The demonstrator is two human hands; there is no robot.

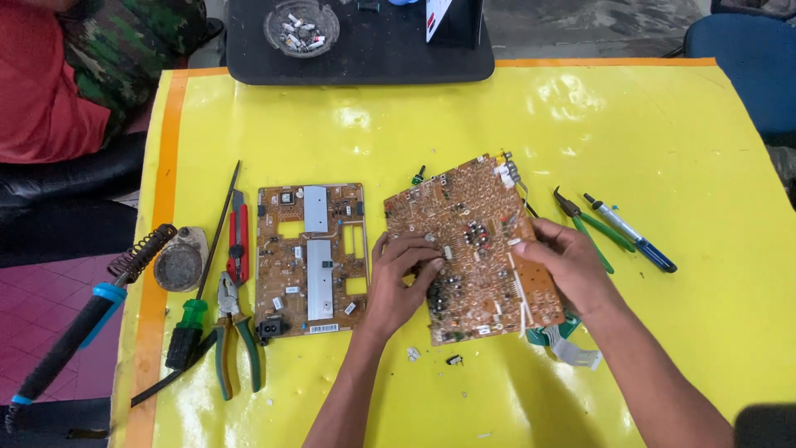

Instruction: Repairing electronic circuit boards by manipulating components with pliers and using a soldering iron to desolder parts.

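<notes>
Head view looked down on a yellow-covered worktop [680, 141]. At the far left edge a soldering iron [75, 332] with a black and blue handle lay in its coiled stand, beside a small round tin [177, 265]. Next came a green-handled screwdriver [192, 319], a thin dark rod, a red utility knife [238, 242] and green-handled pliers [234, 336], all lying close together. Just to their right a brown circuit board [311, 257] with two silver heat sinks lay flat, apart from the hands. The left hand [398, 278] rested on the left part of a larger brown circuit board [473, 249], fingers curled with the tips pressing on its solder side. That board sat tilted near the middle of the worktop, with a green ribbon connector [555, 336] showing under its lower right corner. The right hand [564, 270] gripped the board's right edge, fingers bent over the surface. Further right lay green-handled cutters [584, 224] and a blue and grey pen-like tool [630, 232], well apart from the board. At the top stood a black tray [365, 58] with an ashtray [301, 26].
</notes>
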